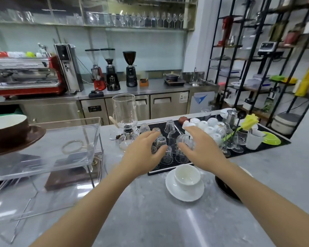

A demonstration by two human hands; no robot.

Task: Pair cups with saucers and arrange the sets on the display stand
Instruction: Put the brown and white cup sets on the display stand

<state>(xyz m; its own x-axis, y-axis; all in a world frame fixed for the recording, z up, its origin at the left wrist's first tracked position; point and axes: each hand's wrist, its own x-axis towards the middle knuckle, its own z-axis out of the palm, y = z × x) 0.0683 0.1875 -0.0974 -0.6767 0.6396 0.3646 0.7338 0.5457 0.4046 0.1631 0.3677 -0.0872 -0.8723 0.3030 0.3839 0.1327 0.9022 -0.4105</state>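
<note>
A white cup (pixel 186 175) stands upright on a white saucer (pixel 184 193) on the grey counter, near the front edge of a black mat (pixel 168 166). Both my hands hover over the mat's upturned glasses (pixel 169 126). My left hand (pixel 143 154) is open, fingers spread beside a small glass (pixel 161 142). My right hand (pixel 202 148) curls its open fingers around another upturned glass (pixel 183 139); whether it grips is unclear. A brown cup (pixel 7 129) on a brown saucer (pixel 21 141) sits on the clear acrylic display stand (pixel 61 157) at left. A black saucer (pixel 225 188) lies partly under my right forearm.
Several upturned white cups (pixel 209 127) stand at the mat's back right, with a steel pot (pixel 231 115), a yellow flower (pixel 251 121), a white mug (pixel 254 140) and a green plate (pixel 271 139). A tall glass siphon (pixel 125 114) rises left of the mat. Black shelving (pixel 257 50) stands at right.
</note>
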